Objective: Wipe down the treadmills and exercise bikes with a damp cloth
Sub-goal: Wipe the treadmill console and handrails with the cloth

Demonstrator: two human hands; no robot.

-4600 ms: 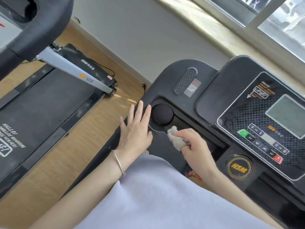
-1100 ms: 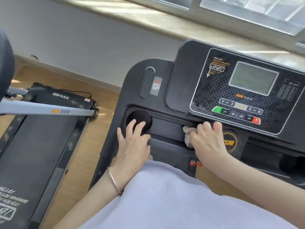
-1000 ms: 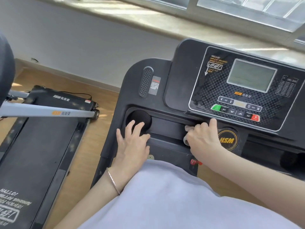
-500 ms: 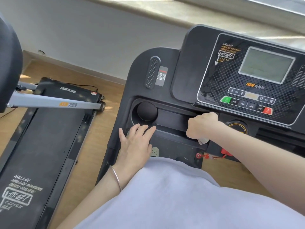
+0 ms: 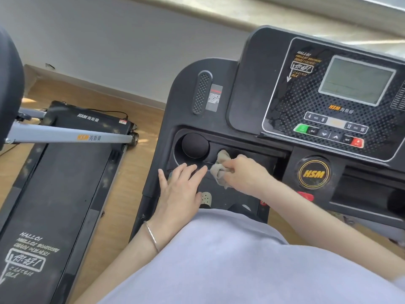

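Note:
A black treadmill console (image 5: 245,88) fills the right half of the head view, with a grey screen and button panel (image 5: 333,119). My right hand (image 5: 243,176) grips a crumpled grey cloth (image 5: 220,166) against the front lip of the console's tray, just right of the round cup holder (image 5: 195,145). My left hand (image 5: 179,189) rests flat on the console's front left edge, fingers straight, a thin bracelet on the wrist. The two hands nearly touch.
A second treadmill (image 5: 59,183) lies on the wooden floor to the left, with a grey side bar (image 5: 70,137) and a black padded handle (image 5: 8,88) at the far left. A white wall and sunlit window sill run along the back.
My right hand has moved left along the tray, from near the HSM badge toward the cup holder, and the cloth now shows ahead of the fingers. My left hand stays in place.

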